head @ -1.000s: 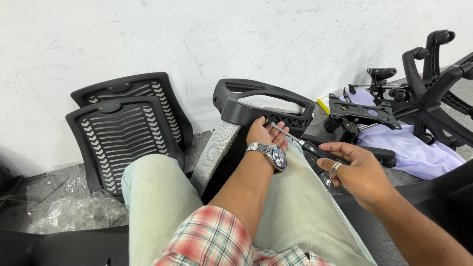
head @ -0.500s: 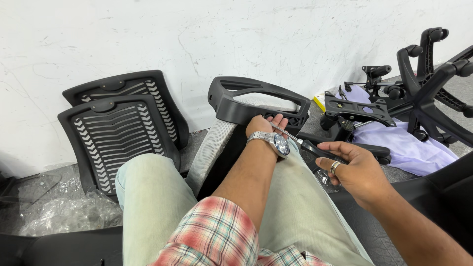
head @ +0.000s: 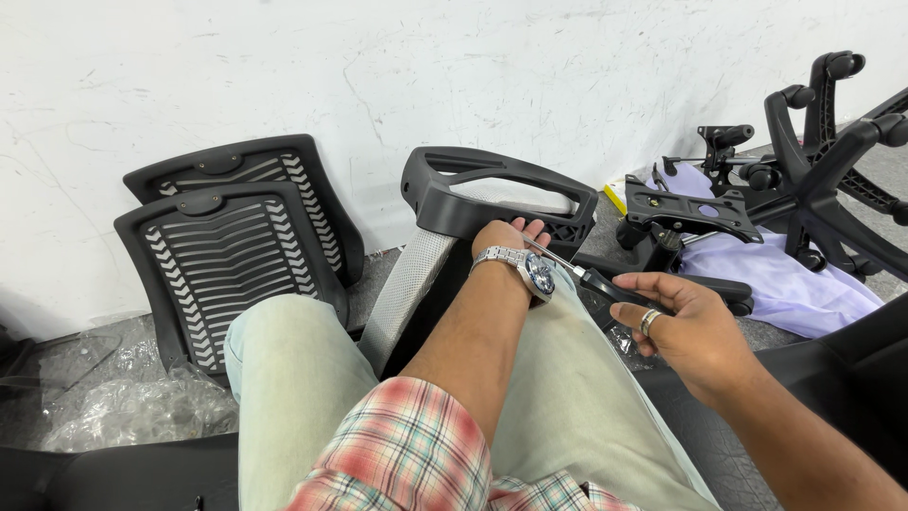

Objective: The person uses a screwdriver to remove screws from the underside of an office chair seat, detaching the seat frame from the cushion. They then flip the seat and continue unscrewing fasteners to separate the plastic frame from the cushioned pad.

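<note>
Your left hand (head: 506, 237) rests with fingers curled on the black armrest frame (head: 492, 194) propped across your lap. Your right hand (head: 686, 326) is closed around the black handle of a screwdriver (head: 577, 273), its tip apparently meeting the frame beside your left fingers.

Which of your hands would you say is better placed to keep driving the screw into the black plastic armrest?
The right hand: it grips the black-handled screwdriver, whose shaft points at the black plastic armrest. The left hand only steadies that armrest.
</note>
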